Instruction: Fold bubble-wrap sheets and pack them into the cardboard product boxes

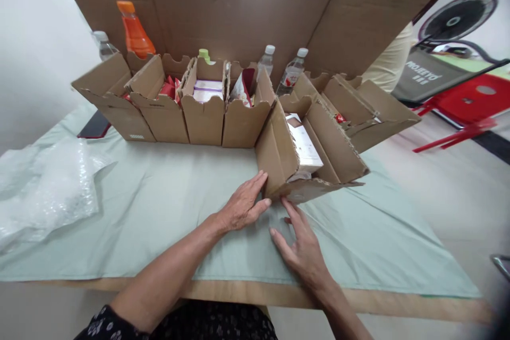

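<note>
A cardboard box (279,151) stands out in front of a row of similar boxes and holds a white carton (305,143). My left hand (245,204) rests with its fingertips against the near left corner of this box, fingers apart. Just below the box's near side is my right hand (300,244), its fingers spread and its index fingertip at the bottom edge. Neither hand is wrapped round anything. Behind and to the left, another box (205,122) holds white and purple packs, and the box (165,119) beside it holds red packets.
Bubble wrap (59,191) lies at the left on the green cloth (179,186), near a dark flat object (94,125). Bottles, one orange (135,32), stand behind the boxes before a tall cardboard panel (247,5). A red chair (474,98) is at the right.
</note>
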`<state>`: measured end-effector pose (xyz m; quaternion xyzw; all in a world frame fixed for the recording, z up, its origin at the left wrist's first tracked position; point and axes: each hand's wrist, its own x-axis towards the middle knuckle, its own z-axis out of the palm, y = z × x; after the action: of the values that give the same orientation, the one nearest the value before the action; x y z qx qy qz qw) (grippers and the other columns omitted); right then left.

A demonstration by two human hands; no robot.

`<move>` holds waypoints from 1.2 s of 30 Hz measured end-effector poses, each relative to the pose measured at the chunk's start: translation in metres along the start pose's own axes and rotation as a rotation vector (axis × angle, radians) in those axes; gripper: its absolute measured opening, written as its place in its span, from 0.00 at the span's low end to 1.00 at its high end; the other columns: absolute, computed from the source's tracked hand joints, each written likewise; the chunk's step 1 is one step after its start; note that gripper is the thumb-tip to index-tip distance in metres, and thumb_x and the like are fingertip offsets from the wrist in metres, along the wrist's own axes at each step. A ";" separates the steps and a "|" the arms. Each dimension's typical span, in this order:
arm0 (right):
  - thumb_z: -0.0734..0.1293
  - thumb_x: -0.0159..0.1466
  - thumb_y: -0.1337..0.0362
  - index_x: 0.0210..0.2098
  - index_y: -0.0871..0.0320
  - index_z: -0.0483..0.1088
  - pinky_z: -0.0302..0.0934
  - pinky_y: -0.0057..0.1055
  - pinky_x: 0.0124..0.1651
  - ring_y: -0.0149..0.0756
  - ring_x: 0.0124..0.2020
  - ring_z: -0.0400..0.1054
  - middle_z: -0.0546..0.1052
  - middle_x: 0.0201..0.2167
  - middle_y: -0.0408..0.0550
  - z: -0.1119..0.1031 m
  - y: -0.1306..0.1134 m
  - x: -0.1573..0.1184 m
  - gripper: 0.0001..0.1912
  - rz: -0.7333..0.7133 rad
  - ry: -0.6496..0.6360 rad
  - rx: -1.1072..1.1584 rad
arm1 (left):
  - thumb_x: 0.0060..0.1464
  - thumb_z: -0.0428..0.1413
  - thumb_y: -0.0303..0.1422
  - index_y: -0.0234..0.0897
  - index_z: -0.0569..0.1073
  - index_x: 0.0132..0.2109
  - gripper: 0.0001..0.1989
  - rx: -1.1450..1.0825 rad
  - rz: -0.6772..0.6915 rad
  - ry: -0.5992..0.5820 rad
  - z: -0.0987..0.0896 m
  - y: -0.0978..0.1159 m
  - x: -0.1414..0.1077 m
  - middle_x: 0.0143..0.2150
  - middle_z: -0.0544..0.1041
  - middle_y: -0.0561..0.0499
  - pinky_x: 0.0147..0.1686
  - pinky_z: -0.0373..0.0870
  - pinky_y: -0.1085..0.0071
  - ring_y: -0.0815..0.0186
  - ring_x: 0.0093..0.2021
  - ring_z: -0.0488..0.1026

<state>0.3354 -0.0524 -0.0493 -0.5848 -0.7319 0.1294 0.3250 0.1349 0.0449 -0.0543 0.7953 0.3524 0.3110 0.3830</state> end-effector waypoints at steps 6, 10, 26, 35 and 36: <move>0.65 0.69 0.51 0.76 0.55 0.55 0.68 0.58 0.66 0.55 0.70 0.65 0.66 0.72 0.61 0.012 0.038 0.063 0.39 -0.019 -0.046 -0.002 | 0.70 0.50 0.45 0.38 0.58 0.76 0.33 0.019 -0.039 0.041 0.004 -0.001 0.000 0.77 0.60 0.36 0.75 0.57 0.43 0.50 0.78 0.58; 0.65 0.66 0.55 0.73 0.60 0.60 0.63 0.59 0.70 0.56 0.71 0.64 0.67 0.71 0.63 0.026 0.058 0.112 0.38 -0.018 -0.065 -0.079 | 0.68 0.52 0.41 0.36 0.65 0.71 0.29 0.056 -0.028 0.041 0.006 0.000 0.001 0.74 0.66 0.36 0.74 0.61 0.45 0.49 0.74 0.64; 0.65 0.62 0.57 0.64 0.63 0.70 0.62 0.59 0.69 0.57 0.67 0.68 0.74 0.65 0.66 0.031 0.053 0.162 0.33 -0.034 -0.052 -0.075 | 0.59 0.56 0.30 0.33 0.77 0.58 0.20 0.185 0.004 0.039 0.010 -0.001 0.006 0.68 0.72 0.33 0.69 0.67 0.46 0.46 0.68 0.70; 0.64 0.68 0.58 0.65 0.54 0.68 0.73 0.38 0.48 0.37 0.38 0.77 0.82 0.46 0.50 -0.007 -0.040 0.205 0.27 -0.149 0.063 0.114 | 0.59 0.57 0.30 0.32 0.77 0.59 0.21 0.212 0.026 0.058 0.014 -0.008 0.003 0.70 0.71 0.32 0.68 0.68 0.44 0.46 0.69 0.70; 0.64 0.67 0.59 0.68 0.53 0.65 0.72 0.38 0.47 0.37 0.36 0.77 0.82 0.44 0.48 -0.007 -0.051 0.219 0.30 -0.161 0.058 0.104 | 0.58 0.57 0.30 0.33 0.78 0.57 0.21 0.204 0.041 0.075 0.016 -0.010 0.003 0.69 0.72 0.33 0.67 0.69 0.44 0.46 0.68 0.71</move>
<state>0.2781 0.1374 0.0560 -0.5102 -0.7590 0.1235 0.3852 0.1453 0.0454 -0.0698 0.8250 0.3797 0.3108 0.2803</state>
